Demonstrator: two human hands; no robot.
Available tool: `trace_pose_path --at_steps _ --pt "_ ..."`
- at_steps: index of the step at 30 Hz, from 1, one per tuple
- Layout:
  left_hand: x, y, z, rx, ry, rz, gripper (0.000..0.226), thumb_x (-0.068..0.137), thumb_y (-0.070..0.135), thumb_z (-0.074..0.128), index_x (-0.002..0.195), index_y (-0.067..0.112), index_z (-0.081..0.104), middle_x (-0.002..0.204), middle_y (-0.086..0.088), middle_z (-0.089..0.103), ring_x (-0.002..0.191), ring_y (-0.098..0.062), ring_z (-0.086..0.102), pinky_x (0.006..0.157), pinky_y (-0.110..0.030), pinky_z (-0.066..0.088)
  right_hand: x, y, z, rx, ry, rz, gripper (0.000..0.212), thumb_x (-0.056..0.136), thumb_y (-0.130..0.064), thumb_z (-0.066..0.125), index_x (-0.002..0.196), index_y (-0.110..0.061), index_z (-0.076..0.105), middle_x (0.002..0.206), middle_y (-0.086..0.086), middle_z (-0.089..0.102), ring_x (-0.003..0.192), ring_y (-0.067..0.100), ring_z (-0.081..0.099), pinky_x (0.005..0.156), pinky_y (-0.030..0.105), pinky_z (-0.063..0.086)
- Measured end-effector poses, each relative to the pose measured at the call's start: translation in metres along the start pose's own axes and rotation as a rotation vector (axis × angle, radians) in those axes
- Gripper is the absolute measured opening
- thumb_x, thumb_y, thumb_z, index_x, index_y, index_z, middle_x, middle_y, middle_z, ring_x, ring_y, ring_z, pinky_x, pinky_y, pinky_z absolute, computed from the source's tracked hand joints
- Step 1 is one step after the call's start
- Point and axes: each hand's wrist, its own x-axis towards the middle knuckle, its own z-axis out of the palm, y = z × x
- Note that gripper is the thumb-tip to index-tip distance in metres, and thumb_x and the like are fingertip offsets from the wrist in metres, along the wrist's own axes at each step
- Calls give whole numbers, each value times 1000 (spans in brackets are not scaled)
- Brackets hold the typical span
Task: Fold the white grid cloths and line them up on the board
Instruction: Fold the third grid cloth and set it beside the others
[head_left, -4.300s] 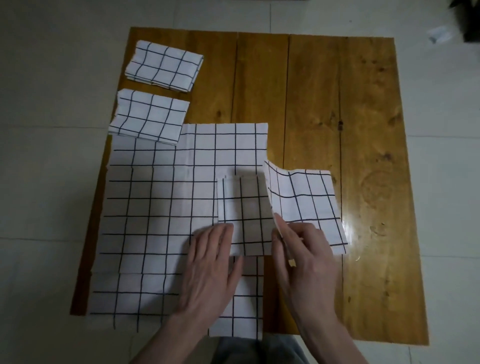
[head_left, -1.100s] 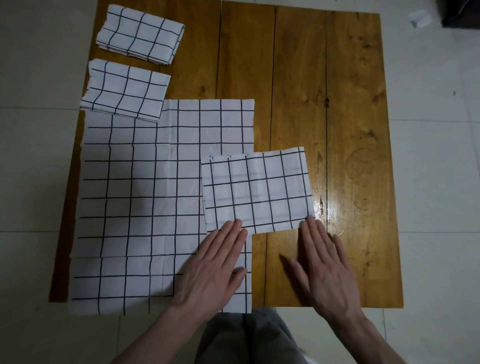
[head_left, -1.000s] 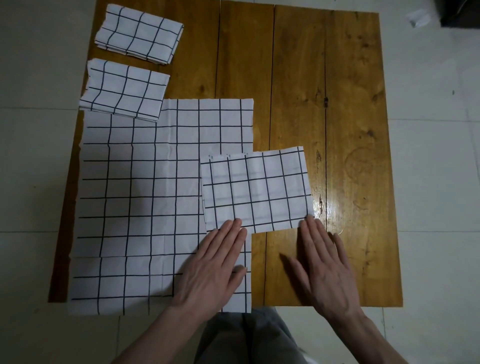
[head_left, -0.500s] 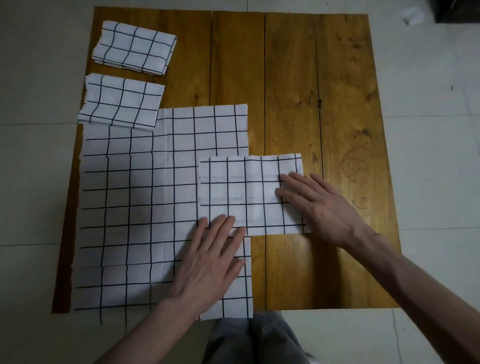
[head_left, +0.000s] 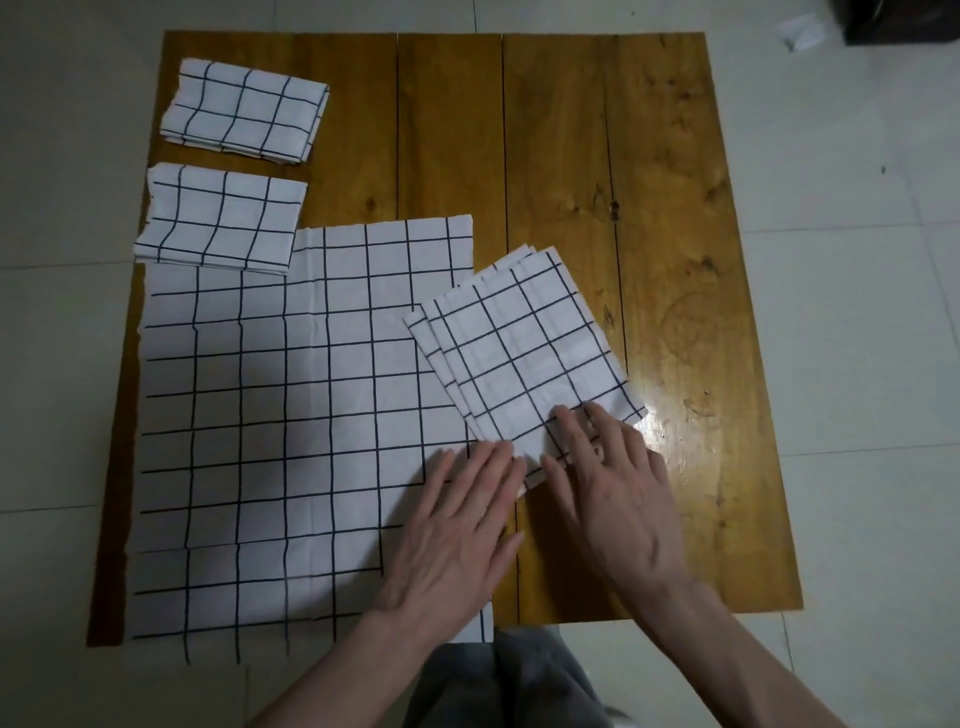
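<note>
Status: two folded cloths done, parked at the far-left corner of the board (head_left: 571, 156), one (head_left: 244, 109) just beyond the other (head_left: 221, 221), roughly in a column. The nearer one overlaps the far-left corner of the flat cloth (head_left: 285, 415), which is not yet folded and covers most of the board's left half, its near edge hanging past the board's edge.

Third folded cloth (head_left: 524, 353) sits askew mid-board, half on the flat cloth, half on bare wood, layers fanned at its left edge. Needs squaring and moving to the column.

Left hand (head_left: 457, 540): flat, fingers straight, pressing the flat cloth, fingertips at the third cloth's near corner. Right hand (head_left: 618, 499): fingers extended, resting on its near edge; no real grasp visible.

Room: board's right half is bare wood. I'd guess the column slot is blocked until the flat cloth shifts.
</note>
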Motion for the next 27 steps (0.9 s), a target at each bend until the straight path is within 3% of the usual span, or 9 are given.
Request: trace_pose_path --at_steps 7,13,20,27 --pt "-7 -6 8 53 -72 -22 65 111 50 20 165 14 19 173 -11 16 161 -27 9 126 -56 17 8 19 8 55 116 -176 56 112 -43 25 161 -17 35 167 3 36 157 17 27 129 39 18" --pt "-12 -28 1 82 -28 -126 66 109 50 30 162 12 28 171 -12 21 160 -29 15 125 -58 21 13 34 17 -53 -12 -259 65 111 -59 11 166 -24 19 174 0 11 162 14 2 131 42 0" --pt "-12 -10 3 32 1 -149 71 109 49 26 164 5 17 173 -16 11 160 -31 10 127 -52 19 -4 7 23 -63 124 -338 67 113 -50 22 167 -13 14 175 6 9 162 21 7 130 48 12" --pt "-12 11 19 -40 -34 -162 72 104 46 29 160 1 28 170 -16 22 159 -31 18 124 -48 20 -14 -15 38 -91 50 -522 63 114 -47 26 167 -14 18 175 3 11 162 17 9 128 46 18"
